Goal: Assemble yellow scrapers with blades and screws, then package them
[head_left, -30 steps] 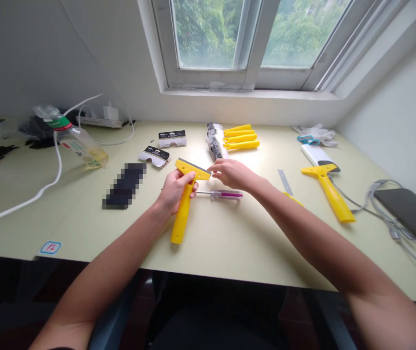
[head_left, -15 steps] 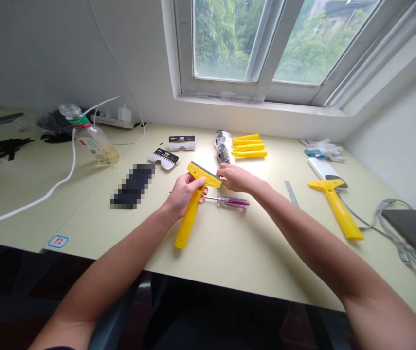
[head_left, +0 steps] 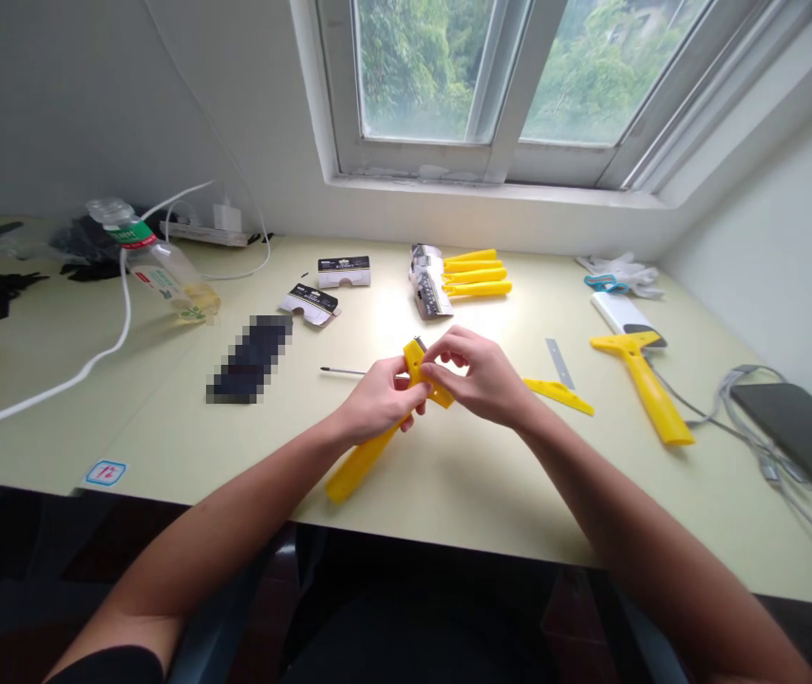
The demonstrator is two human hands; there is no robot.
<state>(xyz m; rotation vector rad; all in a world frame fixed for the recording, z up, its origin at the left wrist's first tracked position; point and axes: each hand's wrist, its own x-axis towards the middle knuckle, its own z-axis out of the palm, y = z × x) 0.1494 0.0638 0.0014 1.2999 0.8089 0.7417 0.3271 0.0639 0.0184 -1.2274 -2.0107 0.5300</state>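
Note:
My left hand is closed around the neck of a yellow scraper, its handle slanting down toward the table's front edge. My right hand has thumb and fingertips pinched against the face of the scraper's head; whatever sits between them is hidden. A dark edge shows at the top of that head. Behind my hands lies a screwdriver, only its shaft in sight. Beside my right wrist a flat yellow strip rests on the table, just in front of a loose metal blade.
Another yellow scraper lies at right, near a white power bank, gloves, cables and a dark phone. Packaged scrapers and card sleeves sit toward the window. A bottle leans at left.
The scraper's head has turned and come nearer to me. My right hand has shifted from the head's end onto its face. The yellow strip now shows beside my right wrist.

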